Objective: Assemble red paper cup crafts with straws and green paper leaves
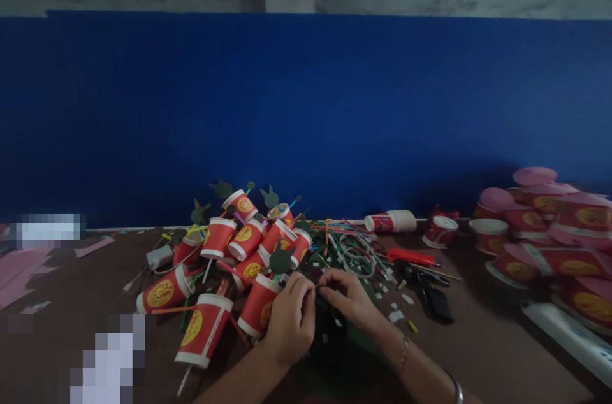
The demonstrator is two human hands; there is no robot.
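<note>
Low in the middle of the head view, my left hand [292, 311] and my right hand [348, 297] meet with their fingertips almost touching. Both hands are closed in a pinch; whatever is between the fingers is too small and dark to make out. Close against my left hand lies a red paper cup [261, 306] with a yellow print. A dark green animal-head cutout [281, 259] stands just above that hand. Beneath and behind the hands spreads dark green paper [329, 257] with small white scraps on it.
Left of my hands is a heap of red paper cups [205, 329] with straws. To the right lie a coil of clear tubing [356, 255], a red-handled tool [411, 256], a black object [436, 302], pink-topped cups [574, 219] and a white power strip [568, 337]. A blue wall panel [306, 117] stands behind.
</note>
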